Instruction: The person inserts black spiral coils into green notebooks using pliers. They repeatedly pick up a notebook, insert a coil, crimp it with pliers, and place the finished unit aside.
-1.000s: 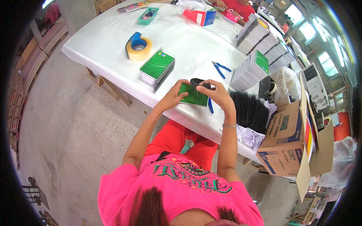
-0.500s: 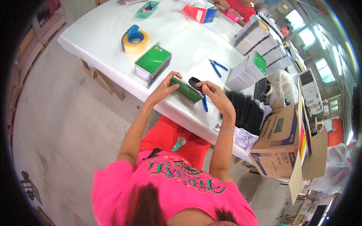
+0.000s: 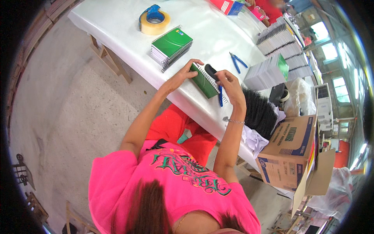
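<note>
My left hand [image 3: 185, 77] is closed around the far end of a small green spiral notebook [image 3: 205, 82], tilted on its edge above the table. A wire coil [image 3: 212, 80] runs along the notebook's right side, and its loose end sticks out near me. My right hand [image 3: 230, 82] has its fingers bent together beside the coil. A dark oval object [image 3: 210, 71] is at its fingertips; whether they grip it or the coil is hidden. Below the right hand a blue handle [image 3: 221, 96] shows in part. A green-covered notebook stack [image 3: 173, 43] lies to the left.
Blue-handled pliers [image 3: 237, 62] and a tape dispenser [image 3: 154, 21] lie farther back. On the right are a pile of black coils [image 3: 257, 111], stacked notebooks [image 3: 267, 74] and an open cardboard box [image 3: 286, 150]. Another person in red [image 3: 270, 9] is at the far side.
The whole view has shifted, so the table things appear displaced. The notebook stays in my left hand. The dark oval object has shifted slightly away from me along the coil.
</note>
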Demonstrator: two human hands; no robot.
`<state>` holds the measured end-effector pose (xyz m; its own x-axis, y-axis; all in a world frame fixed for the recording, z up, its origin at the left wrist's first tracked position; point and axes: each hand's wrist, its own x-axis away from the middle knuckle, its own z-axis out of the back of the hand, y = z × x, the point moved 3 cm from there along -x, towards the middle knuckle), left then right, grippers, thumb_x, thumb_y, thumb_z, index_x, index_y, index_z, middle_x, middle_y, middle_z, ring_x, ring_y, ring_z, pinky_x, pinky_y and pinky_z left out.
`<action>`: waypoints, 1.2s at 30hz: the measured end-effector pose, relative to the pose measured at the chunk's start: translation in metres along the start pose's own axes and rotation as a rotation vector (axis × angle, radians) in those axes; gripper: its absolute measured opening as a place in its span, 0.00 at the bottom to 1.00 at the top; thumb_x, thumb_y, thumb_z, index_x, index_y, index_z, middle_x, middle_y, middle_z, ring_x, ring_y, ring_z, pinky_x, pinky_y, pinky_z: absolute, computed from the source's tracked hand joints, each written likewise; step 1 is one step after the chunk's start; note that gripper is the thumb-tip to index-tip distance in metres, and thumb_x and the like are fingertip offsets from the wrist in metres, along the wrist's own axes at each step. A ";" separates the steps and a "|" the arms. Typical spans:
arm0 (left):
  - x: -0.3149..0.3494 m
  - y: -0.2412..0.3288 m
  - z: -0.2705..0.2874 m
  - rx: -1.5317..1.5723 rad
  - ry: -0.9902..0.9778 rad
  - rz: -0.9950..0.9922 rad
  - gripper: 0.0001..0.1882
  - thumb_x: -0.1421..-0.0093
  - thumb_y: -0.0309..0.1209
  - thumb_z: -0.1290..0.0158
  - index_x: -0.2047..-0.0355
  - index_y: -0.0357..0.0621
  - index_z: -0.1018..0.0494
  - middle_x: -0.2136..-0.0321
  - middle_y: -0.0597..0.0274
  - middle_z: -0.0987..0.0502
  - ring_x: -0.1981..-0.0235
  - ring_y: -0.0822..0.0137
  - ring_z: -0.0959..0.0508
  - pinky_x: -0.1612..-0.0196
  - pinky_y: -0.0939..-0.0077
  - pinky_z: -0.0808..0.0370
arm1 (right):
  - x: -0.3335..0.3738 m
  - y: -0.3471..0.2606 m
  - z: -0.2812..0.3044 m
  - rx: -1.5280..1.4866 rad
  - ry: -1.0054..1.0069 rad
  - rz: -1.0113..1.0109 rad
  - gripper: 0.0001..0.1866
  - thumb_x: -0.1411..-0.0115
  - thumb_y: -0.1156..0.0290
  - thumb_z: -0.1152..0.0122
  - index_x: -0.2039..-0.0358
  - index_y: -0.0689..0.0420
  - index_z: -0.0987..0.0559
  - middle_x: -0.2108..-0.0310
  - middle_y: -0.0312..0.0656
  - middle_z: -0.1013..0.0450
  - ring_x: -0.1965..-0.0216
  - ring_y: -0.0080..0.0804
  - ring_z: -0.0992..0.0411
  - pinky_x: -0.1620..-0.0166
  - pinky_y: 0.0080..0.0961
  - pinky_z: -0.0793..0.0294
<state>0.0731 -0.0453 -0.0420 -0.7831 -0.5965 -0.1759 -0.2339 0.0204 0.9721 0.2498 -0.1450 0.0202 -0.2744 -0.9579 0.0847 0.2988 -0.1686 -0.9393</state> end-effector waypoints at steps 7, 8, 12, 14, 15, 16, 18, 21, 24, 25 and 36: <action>0.000 -0.001 -0.004 0.037 -0.021 -0.013 0.31 0.40 0.39 0.51 0.36 0.50 0.42 0.42 0.59 0.36 0.40 0.62 0.38 0.34 0.67 0.46 | -0.013 0.013 0.000 0.131 0.029 0.009 0.19 0.40 0.53 0.34 0.67 0.58 0.19 0.83 0.26 0.34 0.79 0.15 0.45 0.74 0.18 0.48; 0.000 -0.001 -0.004 0.046 -0.017 -0.012 0.32 0.40 0.39 0.51 0.36 0.50 0.41 0.42 0.58 0.36 0.39 0.61 0.38 0.34 0.67 0.47 | -0.012 0.012 0.001 0.092 0.026 0.017 0.18 0.40 0.53 0.33 0.68 0.58 0.19 0.80 0.29 0.32 0.78 0.15 0.43 0.74 0.17 0.46; 0.001 -0.002 -0.003 0.044 0.002 -0.054 0.33 0.40 0.42 0.50 0.35 0.50 0.41 0.42 0.58 0.36 0.39 0.61 0.37 0.34 0.65 0.46 | -0.004 -0.009 -0.007 0.162 0.054 0.095 0.20 0.42 0.54 0.31 0.69 0.61 0.19 0.72 0.36 0.29 0.76 0.17 0.38 0.72 0.17 0.39; -0.001 -0.002 0.000 0.016 0.024 -0.088 0.33 0.40 0.43 0.50 0.35 0.50 0.41 0.43 0.59 0.35 0.40 0.61 0.37 0.34 0.65 0.46 | -0.018 -0.007 -0.001 0.234 0.084 -0.023 0.22 0.46 0.53 0.28 0.67 0.62 0.19 0.69 0.39 0.26 0.73 0.25 0.33 0.67 0.23 0.33; -0.002 -0.002 -0.003 0.030 0.021 -0.082 0.29 0.38 0.39 0.51 0.37 0.48 0.39 0.46 0.60 0.33 0.43 0.64 0.35 0.36 0.68 0.43 | -0.027 0.005 0.011 0.322 0.167 0.052 0.22 0.46 0.53 0.28 0.67 0.62 0.18 0.67 0.42 0.25 0.69 0.29 0.32 0.64 0.25 0.32; -0.003 -0.004 -0.007 0.026 0.030 -0.071 0.28 0.37 0.37 0.51 0.37 0.47 0.39 0.47 0.61 0.33 0.44 0.65 0.35 0.37 0.69 0.43 | -0.034 0.016 0.021 0.409 0.243 0.124 0.22 0.47 0.53 0.28 0.67 0.62 0.18 0.65 0.45 0.25 0.66 0.33 0.31 0.61 0.27 0.32; 0.000 -0.007 -0.008 0.009 0.074 -0.046 0.25 0.36 0.33 0.52 0.39 0.46 0.38 0.49 0.62 0.33 0.46 0.67 0.34 0.39 0.73 0.41 | -0.032 0.017 0.032 0.359 0.410 0.239 0.23 0.44 0.54 0.30 0.55 0.57 0.19 0.54 0.49 0.27 0.50 0.42 0.31 0.48 0.34 0.32; 0.009 -0.011 -0.027 -0.072 0.324 -0.186 0.19 0.35 0.27 0.53 0.44 0.44 0.35 0.51 0.61 0.33 0.49 0.68 0.33 0.42 0.74 0.38 | -0.018 0.027 0.055 0.396 0.512 0.302 0.22 0.39 0.57 0.36 0.49 0.56 0.23 0.50 0.52 0.29 0.45 0.44 0.33 0.43 0.39 0.35; 0.014 -0.011 -0.040 -0.096 0.445 -0.242 0.16 0.34 0.28 0.53 0.46 0.42 0.34 0.51 0.58 0.32 0.48 0.66 0.33 0.42 0.73 0.38 | 0.015 0.056 0.058 0.546 0.513 0.128 0.23 0.38 0.59 0.38 0.46 0.56 0.26 0.45 0.57 0.34 0.43 0.52 0.36 0.40 0.45 0.39; 0.016 -0.009 -0.040 -0.128 0.452 -0.243 0.16 0.33 0.28 0.53 0.46 0.42 0.34 0.50 0.58 0.32 0.47 0.65 0.33 0.42 0.73 0.38 | 0.029 0.056 0.046 0.603 0.501 0.078 0.25 0.38 0.58 0.38 0.44 0.56 0.28 0.43 0.61 0.37 0.42 0.58 0.38 0.39 0.48 0.41; 0.020 0.026 -0.028 -0.489 0.467 -0.292 0.10 0.40 0.25 0.43 0.58 0.37 0.24 0.63 0.52 0.19 0.59 0.57 0.19 0.54 0.69 0.26 | 0.062 0.078 -0.023 0.881 0.670 0.099 0.34 0.43 0.60 0.38 0.39 0.60 0.35 0.46 0.59 0.40 0.42 0.58 0.44 0.40 0.56 0.49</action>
<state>0.0676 -0.0796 -0.0160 -0.3753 -0.8050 -0.4594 -0.0260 -0.4863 0.8734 0.2351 -0.2117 -0.0556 -0.5726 -0.7016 -0.4242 0.8185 -0.4596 -0.3446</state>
